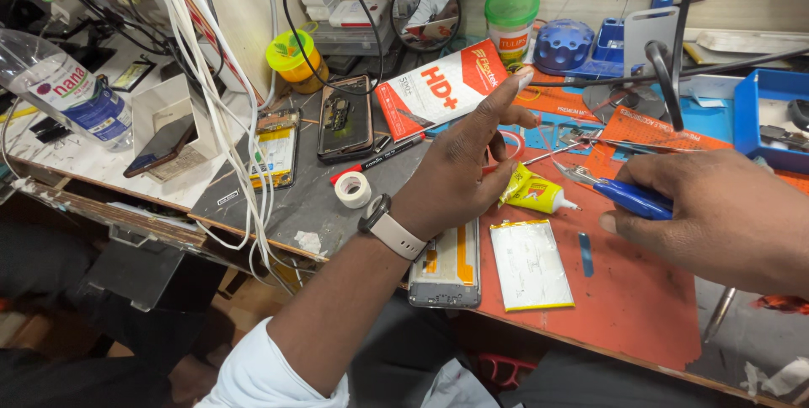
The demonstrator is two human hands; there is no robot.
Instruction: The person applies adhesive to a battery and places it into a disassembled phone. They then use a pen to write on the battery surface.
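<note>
My left hand (462, 174) hovers over the red work mat (624, 290), its index finger stretched toward a red and white flat box (438, 88). Its lower fingers pinch a small yellow glue tube (536, 192). A pale watch sits on that wrist. My right hand (716, 214) holds blue-handled cutters (628, 197), tips pointing left toward the tube. Below lie a silver phone battery (529, 263) and an opened phone body (447, 269), partly under my left wrist.
Two opened phones (345, 117) (275, 148) lie on the dark mat beside a tape roll (352, 190) and a red pen (379, 159). White cables (221, 104) hang at left. A plastic bottle (63, 88), jars, a round mirror (425, 18) and blue trays (771, 109) line the back.
</note>
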